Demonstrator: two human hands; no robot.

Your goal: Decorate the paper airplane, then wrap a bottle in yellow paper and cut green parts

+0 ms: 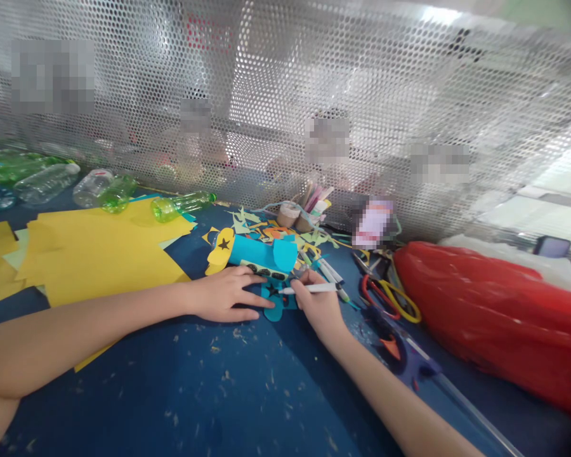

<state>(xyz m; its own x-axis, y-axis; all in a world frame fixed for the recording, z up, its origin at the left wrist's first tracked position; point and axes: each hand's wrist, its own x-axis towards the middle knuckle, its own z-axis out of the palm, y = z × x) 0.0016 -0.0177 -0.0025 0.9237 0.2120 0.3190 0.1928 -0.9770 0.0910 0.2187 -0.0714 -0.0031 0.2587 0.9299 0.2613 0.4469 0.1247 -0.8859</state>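
My right hand [318,304] is closed round a white marker [316,288]. The marker's tip points left at a dark star on a small blue paper piece [273,310]. Fingers spread, my left hand [228,295] lies flat beside that piece, its fingertips at the paper's left edge. Just behind both hands lies a paper model plane [257,252] with a blue body and a row of black drawn windows. Its left end carries a yellow paper part [220,251] with a black star. Part of the blue piece is hidden under my left fingers.
Yellow paper sheets [99,254] spread at left, with plastic bottles [185,204] behind. Paper scraps and cups of sticks [289,214] stand behind the plane. Scissors [400,301], a purple glue gun [409,355] and a red plastic bag [485,311] are at right. A perforated metal screen [276,82] closes the back.
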